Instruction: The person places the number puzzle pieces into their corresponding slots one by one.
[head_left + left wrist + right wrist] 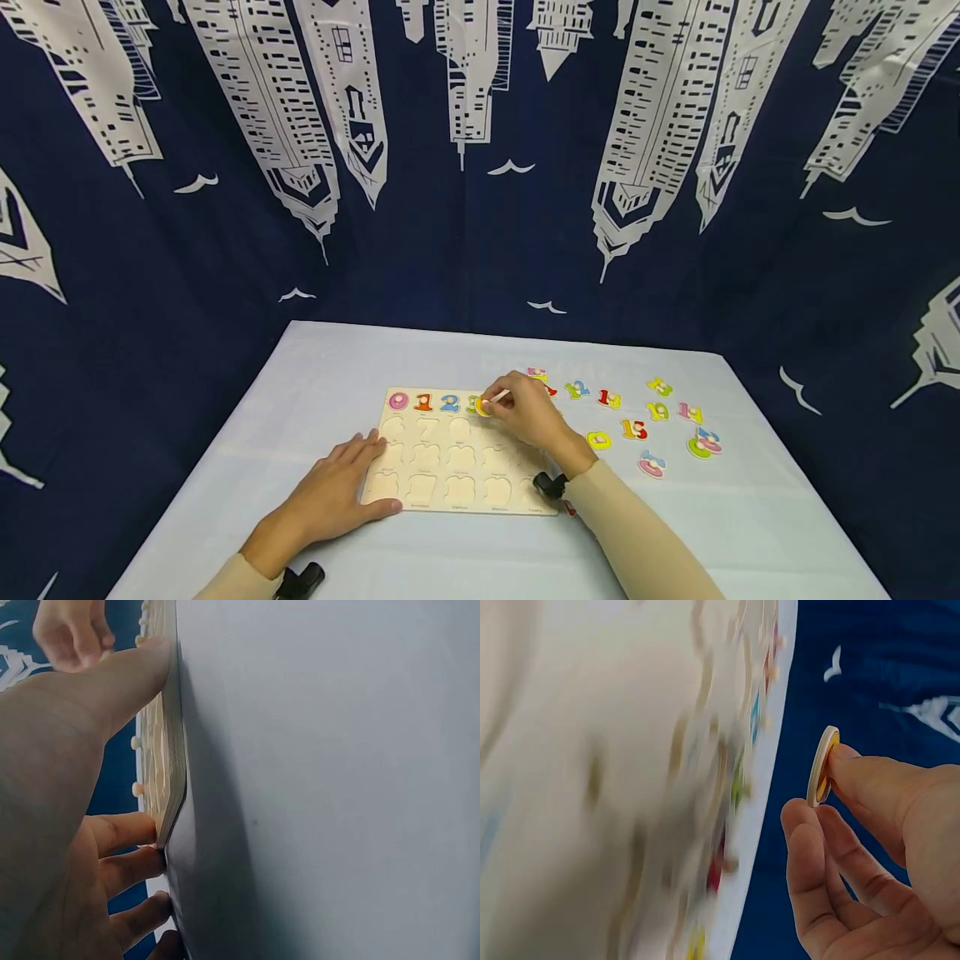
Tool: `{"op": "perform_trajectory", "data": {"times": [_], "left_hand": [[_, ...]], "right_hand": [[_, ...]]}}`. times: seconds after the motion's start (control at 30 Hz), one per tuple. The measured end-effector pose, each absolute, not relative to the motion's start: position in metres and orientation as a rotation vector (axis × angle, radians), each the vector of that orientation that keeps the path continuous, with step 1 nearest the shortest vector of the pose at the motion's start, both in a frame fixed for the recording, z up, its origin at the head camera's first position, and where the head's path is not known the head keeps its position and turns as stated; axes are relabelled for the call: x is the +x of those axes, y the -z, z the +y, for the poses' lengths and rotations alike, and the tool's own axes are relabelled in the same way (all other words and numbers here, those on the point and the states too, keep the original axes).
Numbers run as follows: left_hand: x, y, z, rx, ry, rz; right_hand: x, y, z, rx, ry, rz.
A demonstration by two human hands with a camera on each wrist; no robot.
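Observation:
A pale wooden number puzzle board (442, 433) lies on the white table, with pegged number pieces 0 (398, 401), 1 (423, 402) and 2 (450, 403) in its top row. A green piece (471, 404) beside them is partly covered. My left hand (337, 483) rests at the board's left side, fingers extended along the edge, thumb (142, 667) at the near corner. Above the top row, my right hand (528, 412) pinches a yellow number puzzle piece (821, 766) with a pale wooden rim between thumb and fingertips. Its digit is hidden from view.
Loose number pieces lie right of the board, including a red-and-yellow 15 (634, 429), a yellow 0 (598, 440) and overlapping pieces (703, 443). The right forearm covers the board's right side. A dark blue cloth (465, 250) with white buildings hangs behind the table (337, 358).

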State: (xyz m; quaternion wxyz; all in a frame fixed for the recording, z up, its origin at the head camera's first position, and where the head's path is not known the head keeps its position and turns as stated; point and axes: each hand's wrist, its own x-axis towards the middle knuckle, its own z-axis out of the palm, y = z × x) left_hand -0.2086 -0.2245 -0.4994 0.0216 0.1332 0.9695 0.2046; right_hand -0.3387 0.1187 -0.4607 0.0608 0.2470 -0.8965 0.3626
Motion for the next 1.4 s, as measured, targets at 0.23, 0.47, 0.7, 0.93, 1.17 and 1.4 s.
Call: {"op": "perform_trajectory", "data": {"times": [0.23, 0.47, 0.7, 0.93, 1.17, 1.4], "left_hand": [[-0.212, 0.499, -0.223, 0.431, -0.642, 3.0], [-0.211, 0.499, -0.222, 0.437, -0.65, 2.99], [-0.209, 0.5, -0.223, 0.447, -0.648, 2.987], [-0.208, 0.499, -0.223, 0.455, -0.631, 3.014], [-0.208, 0.501, -0.224, 0.444, -0.631, 3.005], [-0.208, 0.499, -0.224, 0.436, -0.626, 2.999]], "right_hand": [[-0.348, 0.47, 0.069, 0.824, -1.147, -2.748], [-0.35, 0.48, 0.023, 0.929, -1.144, -2.763], [-0.345, 0.486, -0.012, 0.943, -1.116, -2.777], [-0.358, 0.503, -0.032, 0.984, -0.988, -2.751], [-0.361, 0.509, -0.036, 0.938, -1.02, -2.815], [-0.334, 0.476, -0.016, 0.965, -1.077, -2.878]]}}
